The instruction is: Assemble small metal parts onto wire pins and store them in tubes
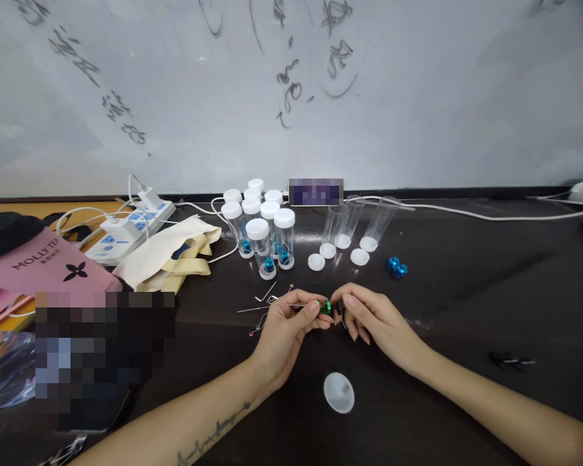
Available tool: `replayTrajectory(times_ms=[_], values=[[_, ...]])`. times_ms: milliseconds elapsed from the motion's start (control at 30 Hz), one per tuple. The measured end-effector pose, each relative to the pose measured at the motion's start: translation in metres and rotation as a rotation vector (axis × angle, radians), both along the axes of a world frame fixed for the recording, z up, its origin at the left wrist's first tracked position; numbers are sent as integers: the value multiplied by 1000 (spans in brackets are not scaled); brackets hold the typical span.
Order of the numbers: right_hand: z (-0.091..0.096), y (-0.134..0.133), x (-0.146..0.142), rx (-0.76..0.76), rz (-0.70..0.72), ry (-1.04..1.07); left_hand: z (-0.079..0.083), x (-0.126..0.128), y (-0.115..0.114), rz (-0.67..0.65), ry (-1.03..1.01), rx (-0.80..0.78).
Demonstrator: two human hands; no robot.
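In the head view, both hands meet over the middle of the dark bench (466,304). The left hand (284,330) has its fingers (312,309) pinched shut on a small green part (326,307), and a thin metal pin (267,309) runs out leftward from that grip. The right hand (372,317) closes its fingertips on the same green part from the right side, where a dark bit shows between them. The part is held just above the bench, between the two hands.

Near the hands, a white lid (339,392) lies alone on the bench. Left of the left hand lie loose wire pieces (265,294). Farther back stands a cluster of capped clear vials (262,230), some with blue pieces inside. Right of them, three open clear tubes (354,223) lean, with white caps (337,255) at their feet. Two blue nuts (397,266) sit just right of those. At far left are a power strip (126,230), a cream cloth bag (168,255) and a pink bag (39,265).
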State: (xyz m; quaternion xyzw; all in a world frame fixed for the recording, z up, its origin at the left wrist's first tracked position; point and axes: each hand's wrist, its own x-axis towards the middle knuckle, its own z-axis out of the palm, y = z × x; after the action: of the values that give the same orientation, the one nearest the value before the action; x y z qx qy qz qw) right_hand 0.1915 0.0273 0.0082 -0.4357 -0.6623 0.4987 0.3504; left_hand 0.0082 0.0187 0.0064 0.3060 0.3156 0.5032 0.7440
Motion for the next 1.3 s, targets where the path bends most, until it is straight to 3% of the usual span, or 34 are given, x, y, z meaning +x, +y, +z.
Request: replayTrajectory(times_ms=[800,1300], values=[[0,0,0,-8,-68,97,0,-1,0,33,-13,-46],[-2,1,1,-10,-41,69,1,0,0,31,-3,-41]])
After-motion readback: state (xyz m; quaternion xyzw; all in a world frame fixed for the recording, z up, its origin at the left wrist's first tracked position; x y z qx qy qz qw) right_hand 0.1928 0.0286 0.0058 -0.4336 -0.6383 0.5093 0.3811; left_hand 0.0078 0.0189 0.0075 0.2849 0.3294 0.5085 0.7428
